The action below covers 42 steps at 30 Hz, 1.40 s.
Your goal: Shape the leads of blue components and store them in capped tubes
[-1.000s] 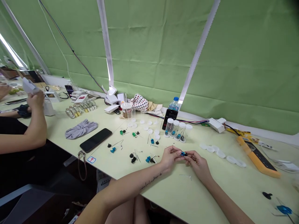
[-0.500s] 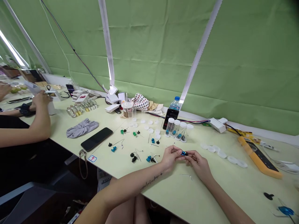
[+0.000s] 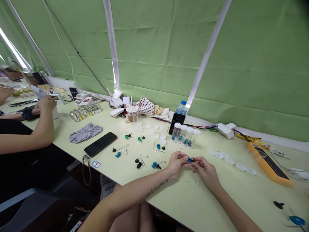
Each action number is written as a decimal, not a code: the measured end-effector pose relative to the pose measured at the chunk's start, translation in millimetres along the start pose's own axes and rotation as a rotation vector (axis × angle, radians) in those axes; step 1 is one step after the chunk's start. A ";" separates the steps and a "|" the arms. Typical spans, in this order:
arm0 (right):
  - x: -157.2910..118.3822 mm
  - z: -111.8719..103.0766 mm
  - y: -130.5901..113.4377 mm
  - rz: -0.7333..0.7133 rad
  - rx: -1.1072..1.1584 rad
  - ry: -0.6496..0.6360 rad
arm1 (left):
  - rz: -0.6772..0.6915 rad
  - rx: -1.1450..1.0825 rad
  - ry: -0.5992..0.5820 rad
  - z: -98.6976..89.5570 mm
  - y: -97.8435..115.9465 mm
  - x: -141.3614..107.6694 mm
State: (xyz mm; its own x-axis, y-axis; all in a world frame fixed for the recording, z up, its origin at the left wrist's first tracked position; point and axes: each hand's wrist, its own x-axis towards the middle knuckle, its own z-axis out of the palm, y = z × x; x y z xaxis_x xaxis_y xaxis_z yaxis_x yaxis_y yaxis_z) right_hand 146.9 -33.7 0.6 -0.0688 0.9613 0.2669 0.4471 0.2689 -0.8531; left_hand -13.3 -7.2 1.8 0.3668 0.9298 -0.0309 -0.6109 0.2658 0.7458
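My left hand point(image 3: 177, 163) and my right hand point(image 3: 204, 167) meet over the table, fingers pinched round a small blue-and-black metal part point(image 3: 191, 159). The left fingertips hold its blue side and the right ones its black end; most of it is covered. In front of them lies an L-shaped hex key point(image 3: 192, 182). To the left are loose blue pieces point(image 3: 154, 165), black pieces point(image 3: 139, 165) and green pieces point(image 3: 139, 139), with thin metal rods among them. Behind my hands, clear tubes with white caps point(image 3: 183, 137) stand upright with blue pieces inside.
White round lids point(image 3: 229, 160) and a yellow-orange multimeter point(image 3: 269, 164) lie to the right. A phone showing a timer point(image 3: 177, 122) leans on a water bottle point(image 3: 182, 108). Left are a black phone point(image 3: 100, 144), a grey cloth band point(image 3: 85, 132) and a co-worker's arm point(image 3: 44, 124).
The view has shifted very slightly. Both hands keep their grip on the blue-and-black part, almost in the same place.
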 end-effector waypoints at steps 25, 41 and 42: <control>-0.6 -1.2 -6.5 -0.010 -0.047 -0.012 | 0.007 -0.011 0.005 -0.6 -0.3 -1.1; 0.9 1.2 0.4 -0.003 0.002 -0.008 | 0.007 -0.010 0.070 2.7 2.2 -1.9; 1.1 1.1 0.4 0.000 0.004 -0.009 | 0.007 -0.007 0.065 2.6 2.4 -2.0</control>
State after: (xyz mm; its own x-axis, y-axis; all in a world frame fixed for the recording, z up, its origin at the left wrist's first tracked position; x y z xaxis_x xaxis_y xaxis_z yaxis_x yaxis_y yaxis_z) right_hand 146.0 -32.5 0.1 -0.0771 0.9616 0.2633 0.4432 0.2696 -0.8549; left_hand -13.6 -9.1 5.4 0.3164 0.9462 -0.0685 -0.6180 0.2603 0.7418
